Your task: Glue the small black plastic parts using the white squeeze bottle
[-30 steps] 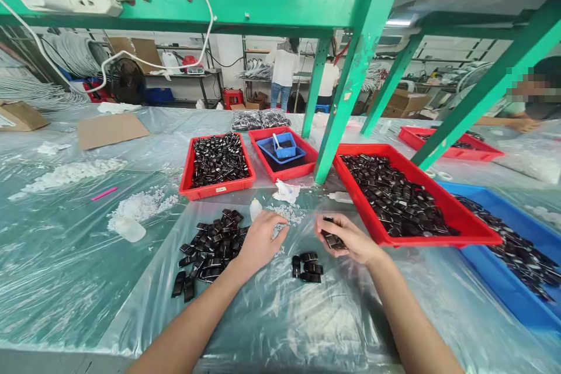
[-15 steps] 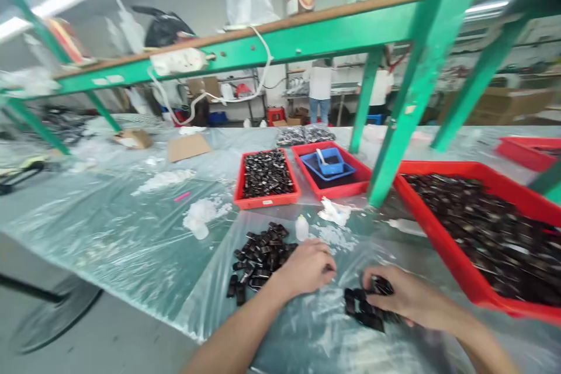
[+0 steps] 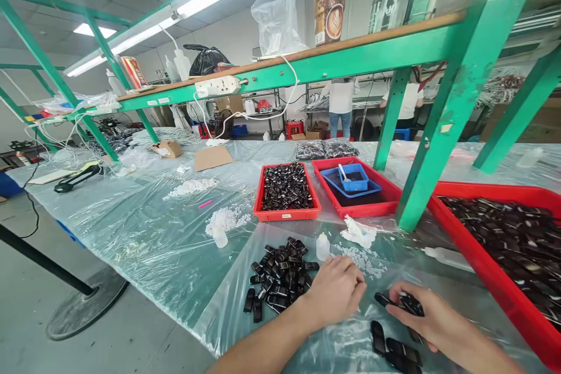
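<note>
My left hand [image 3: 338,291] is curled closed just right of a heap of small glossy black plastic pieces [image 3: 283,272]. Its fingertips are turned away, so what they hold, if anything, is hidden. At the right, my right hand [image 3: 423,315] grips several black plastic pieces [image 3: 411,304] of the same kind between thumb and fingers; one sticks out to the left. Just below that hand, a few more loose black pieces [image 3: 397,353] lie on the plastic sheet. A small white bottle [image 3: 323,247] stands behind my left hand.
A red tray [image 3: 287,215] of black pieces stands behind the heap. Beside it, another red tray [image 3: 355,210] holds blue trays. A large red tray [image 3: 477,263] borders the right side. A green post [image 3: 427,181] rises between them. White granules [image 3: 225,219] lie leftward.
The view has shifted, so the table sits farther right and lower. My right hand has lifted black pieces off the small group beneath it. My left hand stays closed beside the heap.
</note>
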Demonstrator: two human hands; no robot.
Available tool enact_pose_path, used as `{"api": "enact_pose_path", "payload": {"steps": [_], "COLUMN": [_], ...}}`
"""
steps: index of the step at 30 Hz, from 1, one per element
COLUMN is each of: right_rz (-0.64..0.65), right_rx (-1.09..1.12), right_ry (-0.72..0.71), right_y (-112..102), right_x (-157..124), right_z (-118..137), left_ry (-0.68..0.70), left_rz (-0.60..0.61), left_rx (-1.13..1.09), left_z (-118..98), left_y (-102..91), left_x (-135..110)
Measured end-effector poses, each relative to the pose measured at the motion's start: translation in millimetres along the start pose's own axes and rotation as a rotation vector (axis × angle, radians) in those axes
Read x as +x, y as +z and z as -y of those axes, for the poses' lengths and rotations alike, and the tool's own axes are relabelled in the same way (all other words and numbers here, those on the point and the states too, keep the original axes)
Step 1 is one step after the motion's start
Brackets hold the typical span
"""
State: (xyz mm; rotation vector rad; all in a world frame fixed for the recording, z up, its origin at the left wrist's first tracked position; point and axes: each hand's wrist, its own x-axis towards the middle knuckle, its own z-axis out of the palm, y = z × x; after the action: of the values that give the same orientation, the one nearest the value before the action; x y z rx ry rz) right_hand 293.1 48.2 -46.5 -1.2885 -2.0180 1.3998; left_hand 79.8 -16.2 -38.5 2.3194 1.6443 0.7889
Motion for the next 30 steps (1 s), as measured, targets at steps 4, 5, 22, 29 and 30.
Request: {"api": "enact_pose_path", "payload": {"steps": [4, 5, 22, 29, 30], "right_rz": [-0.054, -0.058, -0.098, -0.131, -0.138], "right_rx": [0.033, 0.039, 0.123, 0.080, 0.070], "right_ry": [-0.086, -0.102, -0.130, -0.192, -0.200], "right_y": [9, 12, 23, 24, 24], "right_x": [3, 3, 9, 6, 5], "right_z": [15, 17, 3, 10, 11], "left_ry": [-0.171, -0.203, -0.311, -0.355, -0.357], "left_rz": [-0.127, -0.132, -0.207, -0.178, -0.173], "left_rx": [-0.494, -0.593, -0.948, -1.080, -1.097], "left_z": [-4, -5, -2, 1, 2], "left_y": [-2.5, -1.4, 8.0, 10.1, 10.0], "left_x": [3, 3, 7, 9, 10]}}
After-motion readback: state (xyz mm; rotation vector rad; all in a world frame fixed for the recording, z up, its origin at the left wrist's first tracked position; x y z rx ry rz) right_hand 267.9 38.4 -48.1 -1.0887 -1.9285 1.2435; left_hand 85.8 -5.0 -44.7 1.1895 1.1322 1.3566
